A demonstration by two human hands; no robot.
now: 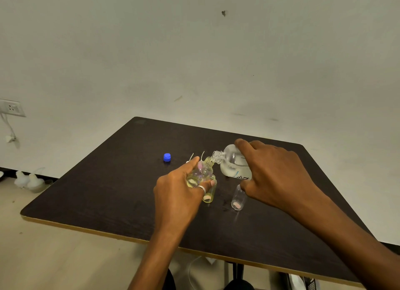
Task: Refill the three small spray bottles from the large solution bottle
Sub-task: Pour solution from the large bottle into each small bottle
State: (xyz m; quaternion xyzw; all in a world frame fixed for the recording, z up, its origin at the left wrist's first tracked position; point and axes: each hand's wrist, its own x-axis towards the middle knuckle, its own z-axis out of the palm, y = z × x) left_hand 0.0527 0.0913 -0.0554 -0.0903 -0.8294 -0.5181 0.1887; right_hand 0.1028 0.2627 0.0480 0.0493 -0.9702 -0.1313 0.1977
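My right hand (275,172) grips the large clear solution bottle (232,163), tipped to the left with its open neck against the mouth of a small clear bottle (202,171). That small bottle is tilted and held in my left hand (179,190), with yellowish liquid in its lower part. A second small bottle (210,193), yellow-tinted, stands on the table just under my left fingers. A third small clear bottle (238,199) stands below my right hand. Two white spray tubes (197,156) lie behind my left hand, their heads mostly hidden.
A blue cap (167,157) sits on the dark table (108,192) to the left of the bottles. The table's near edge runs diagonally below my forearms. A wall socket (12,107) and white objects (29,181) on the floor are at the far left.
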